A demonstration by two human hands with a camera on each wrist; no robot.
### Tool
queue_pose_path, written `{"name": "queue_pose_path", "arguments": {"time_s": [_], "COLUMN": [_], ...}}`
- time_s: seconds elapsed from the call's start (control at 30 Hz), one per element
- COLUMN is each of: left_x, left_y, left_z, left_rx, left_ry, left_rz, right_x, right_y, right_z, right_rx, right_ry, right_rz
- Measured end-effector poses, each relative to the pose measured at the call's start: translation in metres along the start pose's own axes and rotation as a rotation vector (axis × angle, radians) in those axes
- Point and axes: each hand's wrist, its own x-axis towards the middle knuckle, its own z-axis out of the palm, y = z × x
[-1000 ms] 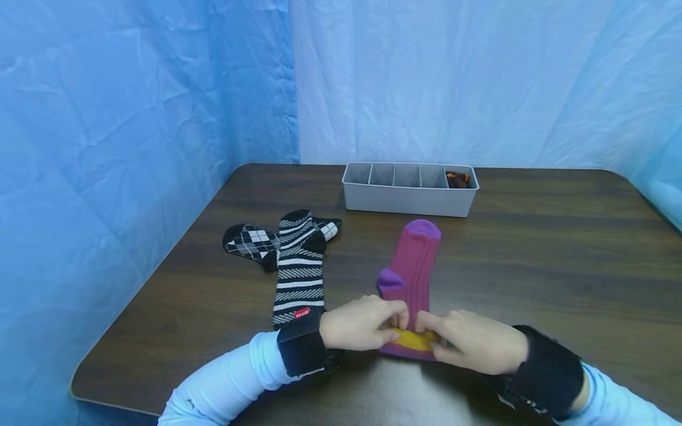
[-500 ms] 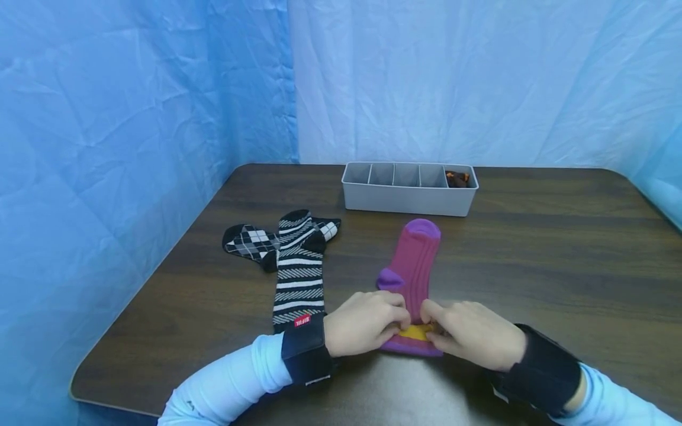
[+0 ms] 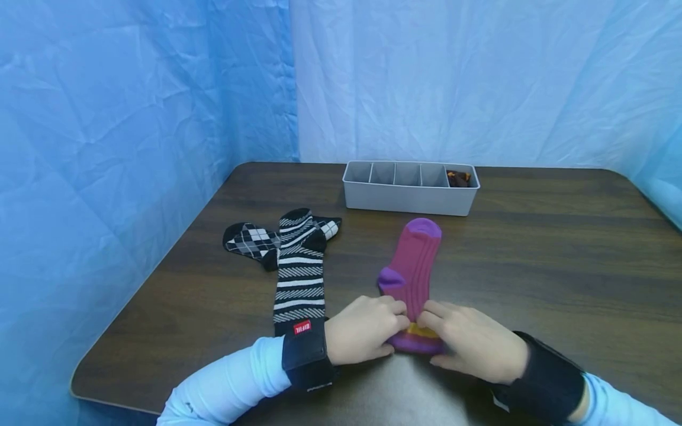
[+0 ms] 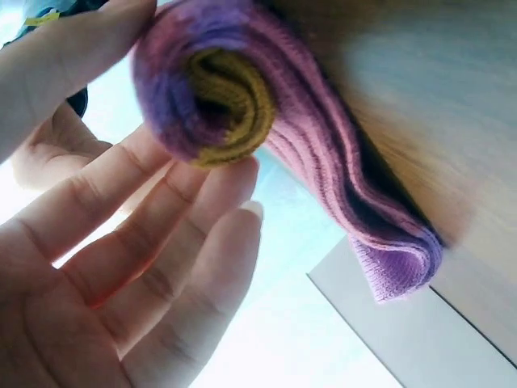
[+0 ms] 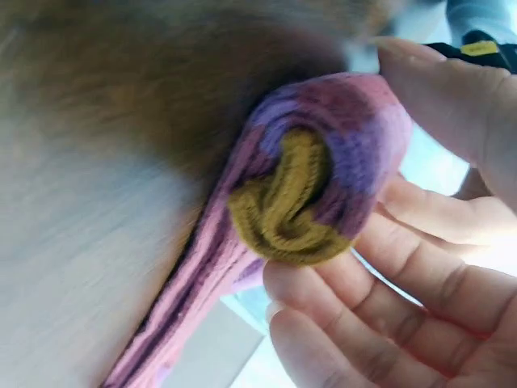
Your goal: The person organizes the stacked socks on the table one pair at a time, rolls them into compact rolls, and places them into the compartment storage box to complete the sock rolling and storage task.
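Note:
A magenta sock with purple toe and heel lies toe away from me, its cuff end rolled up. My left hand holds the left end of the roll, thumb on the near side and fingers curled over the top. At the right end, my right hand grips the roll the same way. Both wrist views show the coil end-on: a mustard-yellow core wrapped in purple and pink, between thumb and fingers. From the right wrist view, the yellow fabric looks bunched inside the coil. Fingers partly cover the roll from above.
Left of my hands lies a black-and-white striped sock, crossed over an argyle sock. A grey divided box stands at the back, with a dark brown and orange bundle in its rightmost compartment. Blue sheeting surrounds the table.
The cuff has been rolled further over, and less yellow shows from above. Both hands have shifted their hold, thumbs now lower at the near side of the roll. The other socks and box stay put.

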Motion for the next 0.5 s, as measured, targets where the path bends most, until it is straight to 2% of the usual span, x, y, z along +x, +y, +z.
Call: {"name": "queue_pose_path", "arguments": {"time_s": [0.1,0.27,0.5], "left_x": [0.0009,0.0013,0.0031], "left_y": [0.0001,-0.0039,-0.0093], "left_z": [0.0019,0.0035,0.0050], "left_rx": [0.011,-0.052,-0.167], "left_ry": [0.019,0.044,0.019], "left_rz": [0.014,0.017,-0.024], "right_x": [0.0003,0.0004,-0.0003], "right_y": [0.0010,0.0031,0.0055], "right_z": [0.0004,0.0015,0.0024], "right_rx": [-0.008,0.008,0.065], "right_ry": [0.011,0.040,0.027], "right_rz": [-0.003,-0.004,0.005]}}
